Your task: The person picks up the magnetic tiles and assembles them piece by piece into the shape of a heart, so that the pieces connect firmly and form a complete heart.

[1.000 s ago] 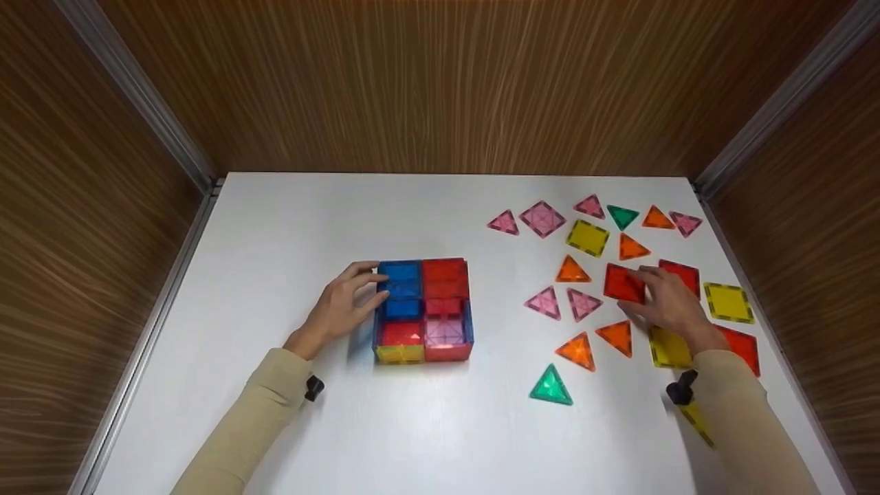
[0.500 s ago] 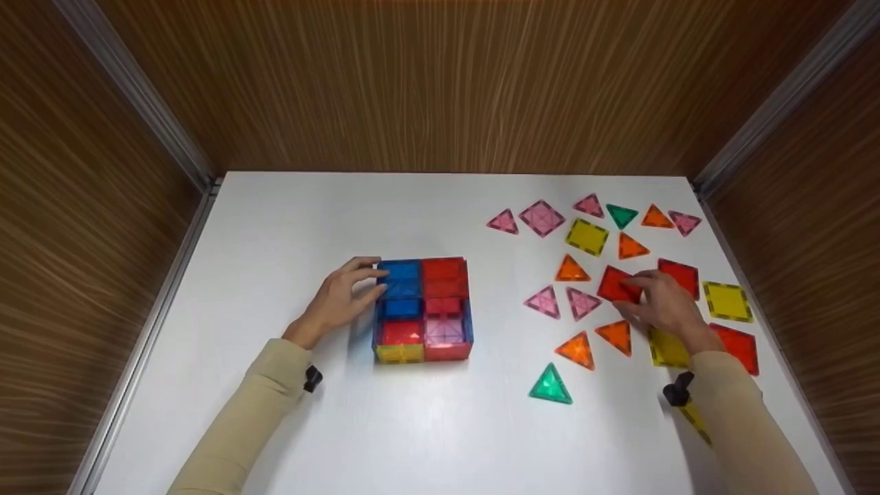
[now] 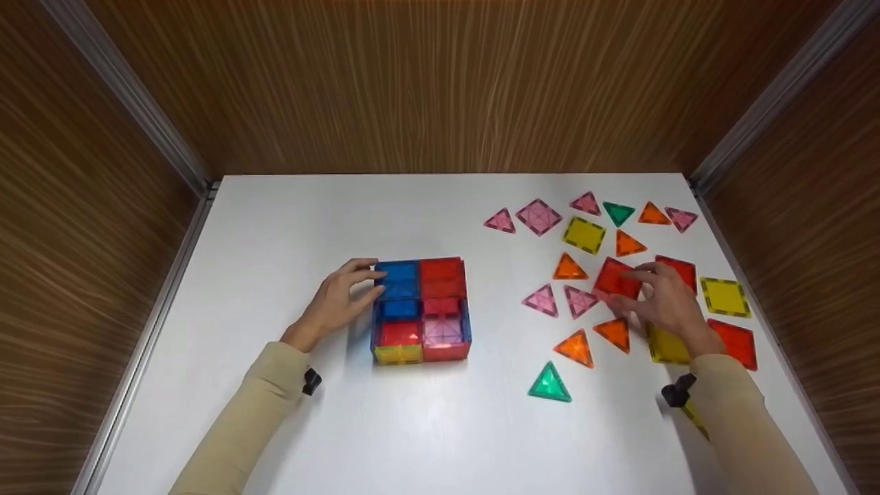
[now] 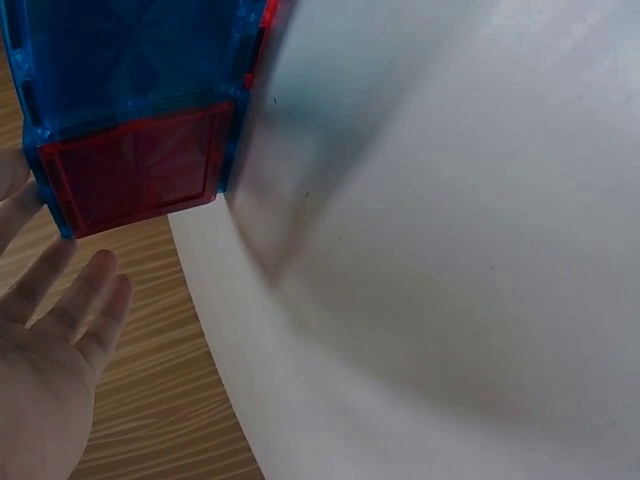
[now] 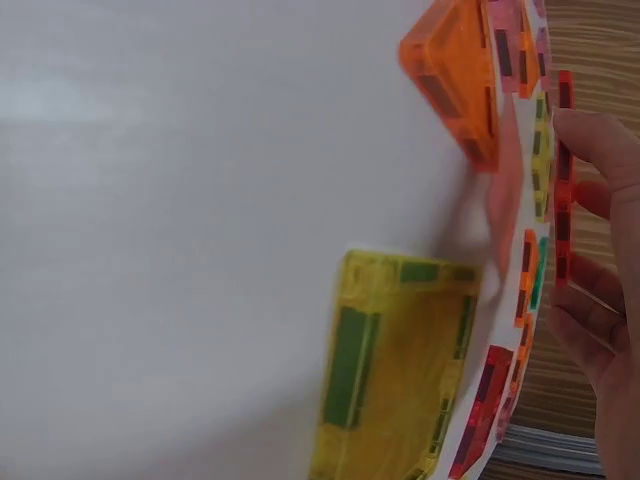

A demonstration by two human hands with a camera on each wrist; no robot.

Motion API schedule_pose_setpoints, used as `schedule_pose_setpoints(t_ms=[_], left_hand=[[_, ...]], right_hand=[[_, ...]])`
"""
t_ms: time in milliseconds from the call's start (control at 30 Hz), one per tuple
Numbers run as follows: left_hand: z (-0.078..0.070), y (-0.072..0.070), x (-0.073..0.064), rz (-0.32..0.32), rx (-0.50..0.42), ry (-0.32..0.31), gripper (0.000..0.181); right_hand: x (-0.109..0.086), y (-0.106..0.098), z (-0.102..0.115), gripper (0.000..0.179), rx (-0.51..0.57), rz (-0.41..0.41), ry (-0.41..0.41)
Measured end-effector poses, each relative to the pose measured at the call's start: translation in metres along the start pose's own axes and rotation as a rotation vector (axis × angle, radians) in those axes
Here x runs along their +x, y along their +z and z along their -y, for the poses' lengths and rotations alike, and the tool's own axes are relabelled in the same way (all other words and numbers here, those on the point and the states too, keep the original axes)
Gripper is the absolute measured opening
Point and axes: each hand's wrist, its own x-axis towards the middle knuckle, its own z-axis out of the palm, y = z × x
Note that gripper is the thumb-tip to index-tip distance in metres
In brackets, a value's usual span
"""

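Observation:
A low box (image 3: 445, 350) built of see-through magnetic tiles stands on the white table, with blue, red, pink and yellow squares. Its far half is covered by blue and red tiles, while the near half is uncovered on top. My left hand (image 3: 334, 302) lies along its left side, loosely extended fingertips at the blue tiles' edge; the left wrist view shows those fingers (image 4: 75, 295) beside a red and blue wall (image 4: 135, 170). On the right, my right hand (image 3: 665, 302) pinches a red square magnetic tile (image 3: 612, 276), raised over the table in the right wrist view.
Loose tiles are spread around the right hand: orange triangles (image 3: 575, 349), pink triangles (image 3: 541, 300), green triangles (image 3: 549, 383), yellow squares (image 3: 725, 297) and another red square (image 3: 733, 344). A pink square (image 3: 540, 217) lies farther back. Wood-grain panels (image 3: 440, 89) enclose the table.
The red square tile in my right hand has turned and shifted slightly left, showing larger in the head view. My left hand stays at the box, which has not moved.

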Motion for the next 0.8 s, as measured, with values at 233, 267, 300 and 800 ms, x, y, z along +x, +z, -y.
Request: schedule_pose_setpoints(t_ms=[233, 267, 300, 800], left_hand=[[-0.001, 0.001, -0.001, -0.009, -0.011, -0.01, 0.034], [-0.001, 0.001, -0.001, -0.009, -0.013, -0.009, 0.034], [-0.001, 0.002, -0.001, -0.008, -0.015, -0.008, 0.034], [0.0, 0.001, -0.001, -0.009, -0.007, -0.009, 0.034]], right_hand=[[-0.007, 0.001, 0.026, 0.061, 0.031, -0.084, -0.103], [-0.007, 0.002, 0.031, 0.061, 0.037, -0.094, -0.121], [-0.008, 0.002, 0.036, 0.06, 0.042, -0.106, -0.142], [-0.008, 0.025, 0.121, 0.048, 0.104, -0.207, -0.511]])
